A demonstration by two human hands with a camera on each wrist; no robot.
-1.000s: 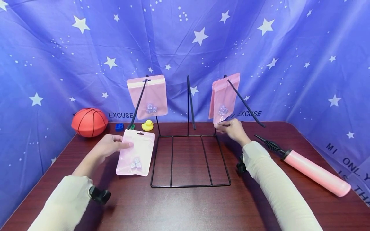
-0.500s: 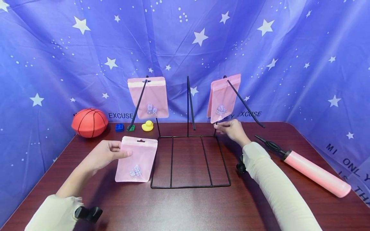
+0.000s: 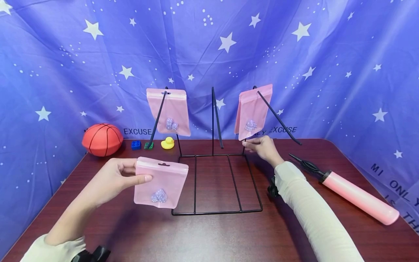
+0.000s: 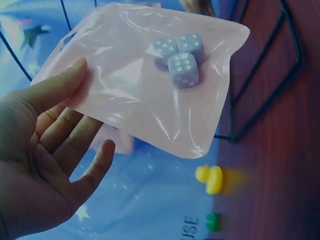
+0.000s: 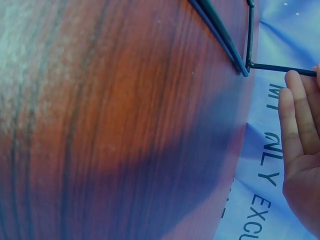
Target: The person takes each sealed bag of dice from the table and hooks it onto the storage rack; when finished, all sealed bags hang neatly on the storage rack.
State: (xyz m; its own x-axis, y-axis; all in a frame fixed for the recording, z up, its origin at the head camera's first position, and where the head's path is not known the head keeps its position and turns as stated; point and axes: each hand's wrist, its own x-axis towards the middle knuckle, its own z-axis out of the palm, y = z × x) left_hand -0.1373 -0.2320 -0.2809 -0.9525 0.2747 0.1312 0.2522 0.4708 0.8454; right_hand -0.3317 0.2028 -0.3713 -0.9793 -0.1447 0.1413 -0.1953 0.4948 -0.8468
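Observation:
In the head view my left hand (image 3: 109,180) pinches the left edge of a pink zip pouch (image 3: 160,182), thumb in front and fingers behind. The left wrist view shows three pale purple dice (image 4: 182,65) through its clear front. The pouch hangs in the air before a black wire display rack (image 3: 216,213). My right hand (image 3: 263,148) pinches the rack's right upright low down, just under a hanging pouch (image 3: 253,109); in the right wrist view its thumb is out of sight. Another pink pouch (image 3: 175,109) with dice hangs on the left prong.
The rack's middle prong (image 3: 217,120) bears no pouch. Behind on the left are a small basketball (image 3: 103,140), a blue block (image 3: 135,145), a green block (image 3: 148,145) and a yellow duck (image 3: 167,143). A pink hand pump (image 3: 358,196) lies at the right.
My left hand has brought its pouch lower and nearer, away from the left prong's tip, then slightly right. The right hand stays at the upright; the hung pouches have swung a little.

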